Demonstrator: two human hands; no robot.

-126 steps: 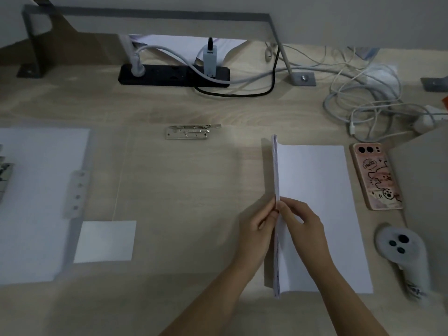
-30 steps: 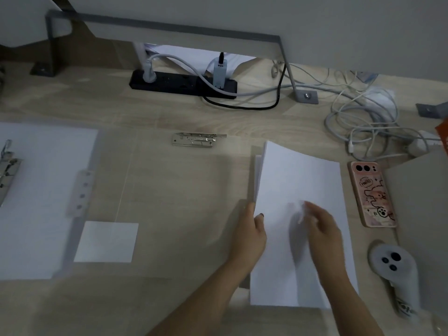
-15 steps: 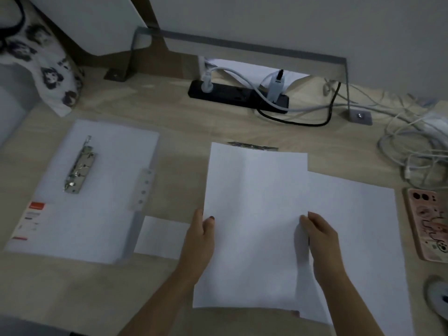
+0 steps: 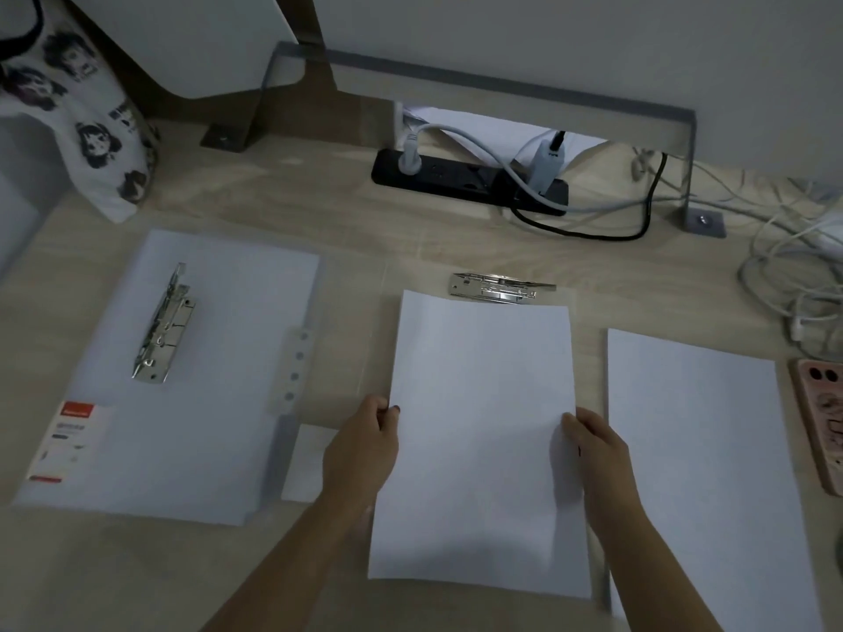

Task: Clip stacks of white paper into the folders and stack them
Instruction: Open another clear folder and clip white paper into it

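White paper stack [image 4: 479, 426]: pinches its left edge with left hand [image 4: 360, 453], thumb on top; grips its right edge with right hand [image 4: 593, 453] likewise. Holds it mid-desk, just below metal clip [image 4: 499, 288], between filled folder [image 4: 219, 403] at left and second stack [image 4: 693, 449] at right.

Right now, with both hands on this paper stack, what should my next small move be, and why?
Probably slide the paper stack a little forward, toward the metal clip. The stack's top edge lies just short of it, and the left hand and right hand grip its side edges.
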